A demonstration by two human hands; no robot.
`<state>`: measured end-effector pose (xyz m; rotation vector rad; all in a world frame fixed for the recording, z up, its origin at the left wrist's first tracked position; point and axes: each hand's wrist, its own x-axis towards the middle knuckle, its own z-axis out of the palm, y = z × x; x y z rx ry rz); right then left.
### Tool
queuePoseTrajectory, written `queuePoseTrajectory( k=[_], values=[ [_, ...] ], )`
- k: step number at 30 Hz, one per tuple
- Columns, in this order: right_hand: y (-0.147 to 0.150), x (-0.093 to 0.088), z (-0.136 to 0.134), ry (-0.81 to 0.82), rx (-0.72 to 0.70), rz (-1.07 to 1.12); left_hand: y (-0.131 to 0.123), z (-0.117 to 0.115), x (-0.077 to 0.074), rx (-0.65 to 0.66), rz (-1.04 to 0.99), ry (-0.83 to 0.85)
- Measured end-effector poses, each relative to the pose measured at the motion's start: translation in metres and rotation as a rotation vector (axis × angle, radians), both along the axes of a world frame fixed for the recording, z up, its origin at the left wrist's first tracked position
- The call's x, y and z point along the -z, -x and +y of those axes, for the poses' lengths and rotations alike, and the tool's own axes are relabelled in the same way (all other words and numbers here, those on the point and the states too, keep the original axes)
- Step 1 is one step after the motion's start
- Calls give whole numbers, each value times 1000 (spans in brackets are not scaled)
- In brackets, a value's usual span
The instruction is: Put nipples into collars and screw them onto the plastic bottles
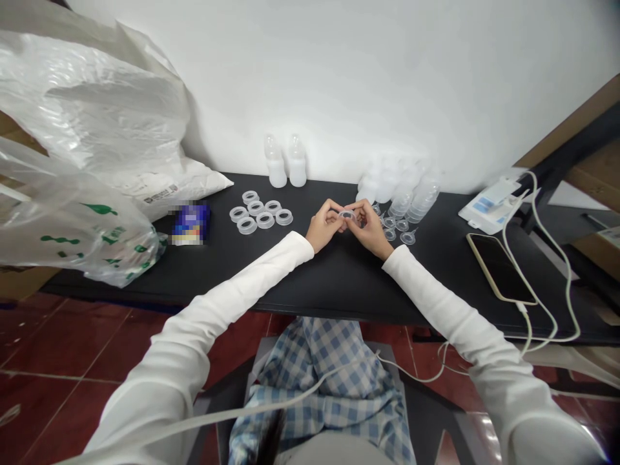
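A smartphone [501,268] (cable [529,329] plugged in) lies on the tabletop [339,284].

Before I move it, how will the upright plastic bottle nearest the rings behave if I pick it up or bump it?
The plastic bottle looks thin-walled and translucent, so it is probably light and slightly flexible. Its narrower top suggests it could tip if bumped on the black table. Its smooth surface may be a little slippery.

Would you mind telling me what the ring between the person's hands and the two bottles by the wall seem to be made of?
The clear round ring pinched by the left hand and right hand looks like glossy moulded plastic: light passes through it and its edges shine. The two milky upright bottles look like translucent, satin-finished plastic, given their frosted glow, though glass remains possible.
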<state>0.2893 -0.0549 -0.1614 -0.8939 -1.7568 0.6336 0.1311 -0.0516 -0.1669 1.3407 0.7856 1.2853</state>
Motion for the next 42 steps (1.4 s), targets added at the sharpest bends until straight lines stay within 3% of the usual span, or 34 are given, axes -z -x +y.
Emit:
queuePoseTrajectory(
  k=[17,20,24,27,31,35,42],
  values=[
    [-6,-3,-3,-237,107,-239,1,1,4,32,10,-94],
    [-6,-1,-2,-187,55,-164,4,9,8,49,-15,-100],
    [-3,6,0,5,13,71,8,18,9,23,-56,-127],
    [1,8,1,137,-19,185,8,18,5,8,-62,-160],
    [3,5,4,195,-36,215,7,14,-2,25,-64,-155],
    [-1,4,9,117,71,251,6,20,-2,6,19,-174],
    [-4,-2,7,-137,357,217,-25,48,8,-205,375,-220]
  ],
)
